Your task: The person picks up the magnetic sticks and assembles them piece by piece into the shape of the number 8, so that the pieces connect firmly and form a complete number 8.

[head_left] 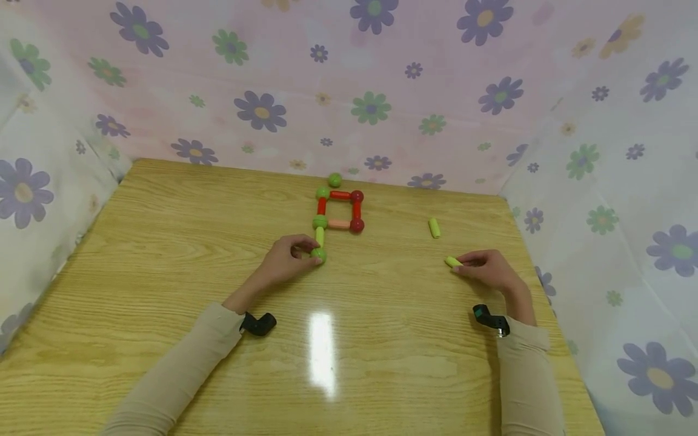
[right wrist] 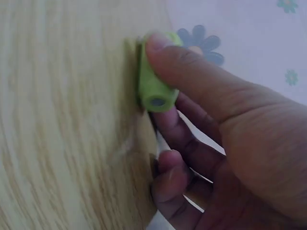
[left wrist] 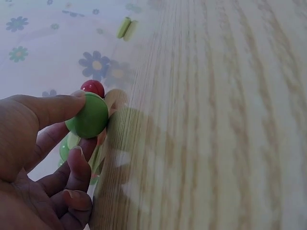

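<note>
My left hand (head_left: pixel 287 260) pinches a green ball (left wrist: pixel 90 117) between thumb and fingers, low over the tabletop. This ball sits at the near end of a yellow-green rod (head_left: pixel 320 237), whose far end meets another green ball (head_left: pixel 320 222). That ball is one corner of a square of balls and rods, with red rods (head_left: pixel 357 210) and a pale orange rod (head_left: pixel 339 224) as sides. On the right, my right hand (head_left: pixel 488 269) grips a yellow-green rod (right wrist: pixel 156 88) between thumb and fingers, right at the table surface. A round grey spot, like a magnet, shows in its end.
A loose yellow-green rod (head_left: pixel 434 228) lies beyond my right hand. Behind the square, a single green ball (head_left: pixel 335 180) rests near the back edge of the wooden table (head_left: pixel 218 206). Flower-patterned cloth (head_left: pixel 305 79) rises along the back and sides.
</note>
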Demonstrator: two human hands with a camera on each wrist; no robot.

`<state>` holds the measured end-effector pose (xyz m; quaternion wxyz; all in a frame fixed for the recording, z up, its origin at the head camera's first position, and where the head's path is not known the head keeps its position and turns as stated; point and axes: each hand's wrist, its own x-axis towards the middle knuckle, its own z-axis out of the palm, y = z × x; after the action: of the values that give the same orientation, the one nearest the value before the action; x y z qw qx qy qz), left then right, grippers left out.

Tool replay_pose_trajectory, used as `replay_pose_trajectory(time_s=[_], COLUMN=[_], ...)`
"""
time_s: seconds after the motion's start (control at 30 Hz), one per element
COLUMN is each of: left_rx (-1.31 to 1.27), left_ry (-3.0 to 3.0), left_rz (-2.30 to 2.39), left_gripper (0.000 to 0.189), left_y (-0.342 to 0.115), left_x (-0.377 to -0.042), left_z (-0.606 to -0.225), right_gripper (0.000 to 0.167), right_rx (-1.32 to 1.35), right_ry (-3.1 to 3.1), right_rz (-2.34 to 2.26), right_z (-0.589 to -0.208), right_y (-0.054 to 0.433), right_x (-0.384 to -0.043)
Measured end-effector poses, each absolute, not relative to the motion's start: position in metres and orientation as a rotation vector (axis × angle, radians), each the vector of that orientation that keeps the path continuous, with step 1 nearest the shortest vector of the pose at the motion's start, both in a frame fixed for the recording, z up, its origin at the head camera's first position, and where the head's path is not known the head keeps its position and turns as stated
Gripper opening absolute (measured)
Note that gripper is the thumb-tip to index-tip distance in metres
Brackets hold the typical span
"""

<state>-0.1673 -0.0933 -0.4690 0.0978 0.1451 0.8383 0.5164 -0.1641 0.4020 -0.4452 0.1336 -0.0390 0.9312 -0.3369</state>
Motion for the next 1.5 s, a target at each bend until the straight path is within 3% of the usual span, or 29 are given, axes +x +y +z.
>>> replay_pose_trajectory(time_s=[0.33, 1.03, 1.5], left_rx=[0.397, 0.376, 0.368], left_ry=[2.464, 2.483, 2.493], left_rz=[1.561, 1.562, 1.542], left_gripper=[0.027, 0.029, 0.028], left_y=[-0.094, -0.092, -0.092], left_x=[-0.167, -0.164, -0.162], left_z=[-0.471, -0.471, -0.469], right_gripper=[0.036, 0.031, 0.025], right_rx=[-0.256, -0.63, -0.57], right_ry=[2.723, 2.639, 2.501], right_rz=[-0.972, -0.945, -1.291], right_z=[-0.447, -0.448, -0.46], right_y=[0.378, 0.263, 0.216], right_x=[-0.17, -0.167, -0.168])
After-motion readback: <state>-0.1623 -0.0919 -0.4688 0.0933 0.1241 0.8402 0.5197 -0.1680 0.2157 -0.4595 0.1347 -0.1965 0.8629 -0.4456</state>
